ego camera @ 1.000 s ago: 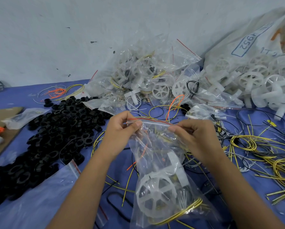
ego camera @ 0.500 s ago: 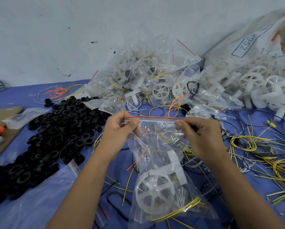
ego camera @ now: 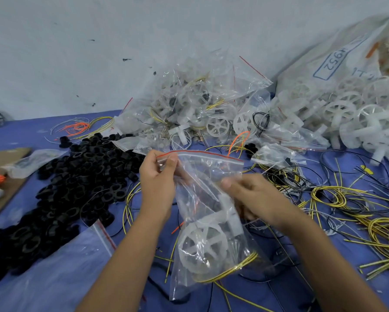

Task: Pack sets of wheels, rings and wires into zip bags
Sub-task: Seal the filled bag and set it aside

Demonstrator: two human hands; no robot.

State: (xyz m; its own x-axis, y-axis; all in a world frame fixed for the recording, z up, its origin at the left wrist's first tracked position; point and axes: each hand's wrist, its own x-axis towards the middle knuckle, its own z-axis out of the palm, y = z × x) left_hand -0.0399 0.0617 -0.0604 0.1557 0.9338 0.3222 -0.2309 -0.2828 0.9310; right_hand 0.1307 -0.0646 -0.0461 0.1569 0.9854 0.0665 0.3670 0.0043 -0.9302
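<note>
Clear, thin plastic made up the zip bag [ego camera: 208,221] that we held above the blue table [ego camera: 42,278], just in front of the heap of black rings [ego camera: 76,188]. Our left hand [ego camera: 158,183] pinched the bag's top left corner, thumb and fingers curled on the red-edged zip strip [ego camera: 200,153]. Our right hand [ego camera: 254,199] sat lower, against the bag's right side under the strip; it was blurred, and we could not tell whether its fingers gripped the film or only touched it. The bag hung with its long axis running down and slightly toward us, mouth up and away, bottom near the lower edge of the view. Inside, a white wheel [ego camera: 203,248] lay low with a loop of yellow wire [ego camera: 234,266] beneath it — that weight, we judged, kept the bag hanging straight. We judged the load light but the film limp and slippery, so the stiffer zip strip was the place to hold. Whether the strip was fully pressed shut along its length we could not tell — it bowed upward between the corners.
</note>
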